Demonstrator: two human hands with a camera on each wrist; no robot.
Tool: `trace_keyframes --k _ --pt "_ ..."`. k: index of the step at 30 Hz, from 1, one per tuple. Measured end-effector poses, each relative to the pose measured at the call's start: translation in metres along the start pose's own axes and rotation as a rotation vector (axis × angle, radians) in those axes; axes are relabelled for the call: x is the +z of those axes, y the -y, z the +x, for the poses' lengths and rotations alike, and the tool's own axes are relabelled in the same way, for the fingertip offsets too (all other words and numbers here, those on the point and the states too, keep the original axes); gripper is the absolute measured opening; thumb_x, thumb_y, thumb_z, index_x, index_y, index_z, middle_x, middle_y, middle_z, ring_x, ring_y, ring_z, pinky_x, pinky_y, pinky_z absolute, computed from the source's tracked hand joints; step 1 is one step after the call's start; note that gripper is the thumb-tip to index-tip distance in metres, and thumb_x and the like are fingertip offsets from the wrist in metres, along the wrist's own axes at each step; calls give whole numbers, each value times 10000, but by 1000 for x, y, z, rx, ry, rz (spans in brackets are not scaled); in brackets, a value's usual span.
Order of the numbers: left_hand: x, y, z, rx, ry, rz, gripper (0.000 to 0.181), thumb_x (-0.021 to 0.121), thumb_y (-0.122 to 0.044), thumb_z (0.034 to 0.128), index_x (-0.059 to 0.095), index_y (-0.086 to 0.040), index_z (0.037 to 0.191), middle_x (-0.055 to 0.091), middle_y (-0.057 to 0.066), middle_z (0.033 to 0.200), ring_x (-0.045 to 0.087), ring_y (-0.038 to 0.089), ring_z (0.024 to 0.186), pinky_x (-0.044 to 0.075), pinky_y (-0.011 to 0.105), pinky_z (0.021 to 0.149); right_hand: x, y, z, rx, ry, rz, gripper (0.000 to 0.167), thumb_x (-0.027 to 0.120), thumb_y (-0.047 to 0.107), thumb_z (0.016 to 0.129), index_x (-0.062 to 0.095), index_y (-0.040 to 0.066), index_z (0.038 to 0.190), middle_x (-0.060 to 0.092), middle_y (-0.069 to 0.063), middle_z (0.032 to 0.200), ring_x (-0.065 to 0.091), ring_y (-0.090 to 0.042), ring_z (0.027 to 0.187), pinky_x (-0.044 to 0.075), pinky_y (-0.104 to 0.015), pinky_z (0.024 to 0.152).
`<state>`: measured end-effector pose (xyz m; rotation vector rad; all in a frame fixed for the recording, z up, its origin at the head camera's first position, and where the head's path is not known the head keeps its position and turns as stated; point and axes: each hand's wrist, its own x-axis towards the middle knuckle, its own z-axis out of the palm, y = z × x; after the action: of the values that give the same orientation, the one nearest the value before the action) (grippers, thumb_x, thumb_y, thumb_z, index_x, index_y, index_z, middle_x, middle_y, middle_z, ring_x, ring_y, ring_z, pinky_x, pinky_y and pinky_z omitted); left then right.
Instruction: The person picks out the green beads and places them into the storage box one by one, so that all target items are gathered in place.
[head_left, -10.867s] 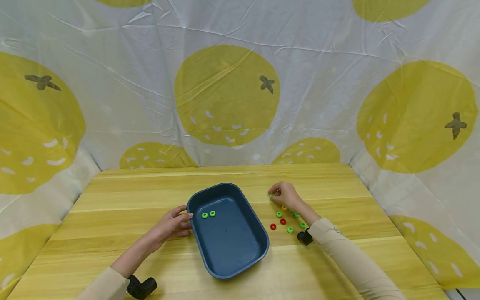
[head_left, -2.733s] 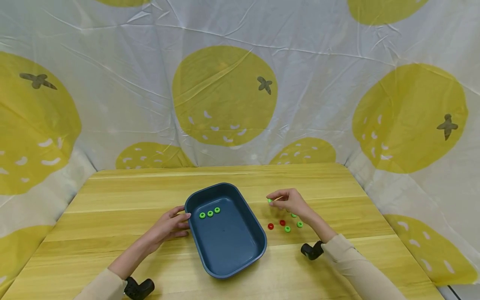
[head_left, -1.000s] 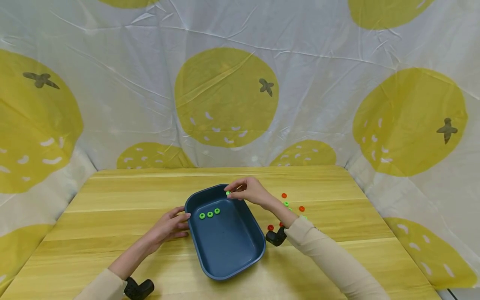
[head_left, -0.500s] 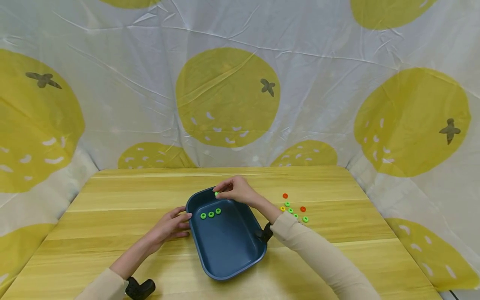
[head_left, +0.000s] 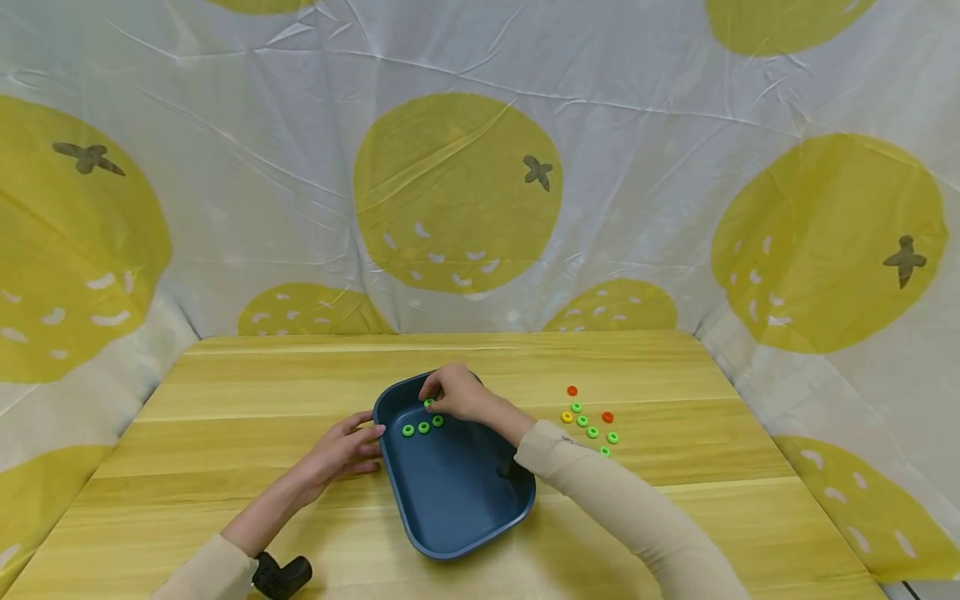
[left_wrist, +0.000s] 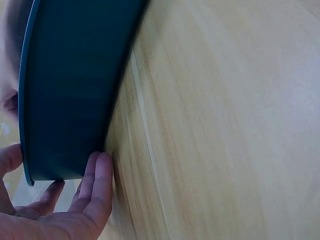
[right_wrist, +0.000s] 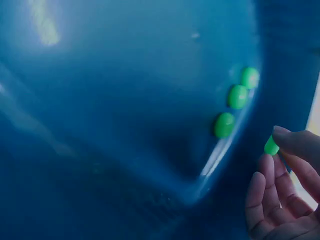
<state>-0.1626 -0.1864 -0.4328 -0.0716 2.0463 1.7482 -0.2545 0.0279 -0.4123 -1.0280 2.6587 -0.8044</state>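
Your left hand (head_left: 347, 450) grips the blue tray (head_left: 450, 496); your right hand (head_left: 459, 395) pinches a green ring (right_wrist: 271, 146) near three others (head_left: 424, 428) inside.

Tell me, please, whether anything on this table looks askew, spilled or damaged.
Nothing looks damaged or plainly spilled. Only the blue tray sits askew, at a slant to the edges of the wooden table. The red, green and yellow rings to its right lie loosely scattered.

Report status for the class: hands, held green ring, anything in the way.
Right hand pinches green ring at far end of blue tray. Left hand holds tray's left side. Three loose green rings close by; no other obstacle seen.
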Motion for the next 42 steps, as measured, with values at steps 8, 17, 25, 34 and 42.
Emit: trace_keyframes --k 8,17,25,34,42 --pt "1 -1 1 -2 -11 -4 633 493 -315 965 236 7 1446 607 227 1222 654 213 1028 541 397 896 12 0 4 9 29 -188 182 684 94 841 719 96 1019 704 -28 948 610 -97 786 480 -151 647" --pt "1 -2 1 -7 -17 2 608 476 -300 971 240 -4 1446 587 243 1245 644 239 1055 541 389 897 23 0 4 23 36 -190 149 670 92 847 731 103 982 699 -14 901 576 -61 717 463 -137 573" --pt "1 -2 1 -7 -15 -4 621 488 -313 966 243 -4 1446 588 240 1243 642 246 1060 541 386 897 24 1 3 2 35 -216 165 675 117 852 725 99 1008 708 -22 960 613 -86 794 491 -147 622" --pt "0 -1 0 -3 -18 -10 599 482 -297 970 255 -1 1439 594 233 1236 652 217 1031 544 387 892 19 3 5 -3 -3 -227 152 680 149 854 719 128 999 706 -6 983 619 -96 827 494 -159 655" --pt "-1 -1 0 -4 -14 0 601 474 -308 972 253 5 1436 575 253 1256 648 230 1044 540 394 900 16 3 3 -14 -66 27 159 670 108 852 723 95 1002 725 -31 970 646 -92 794 496 -126 663"
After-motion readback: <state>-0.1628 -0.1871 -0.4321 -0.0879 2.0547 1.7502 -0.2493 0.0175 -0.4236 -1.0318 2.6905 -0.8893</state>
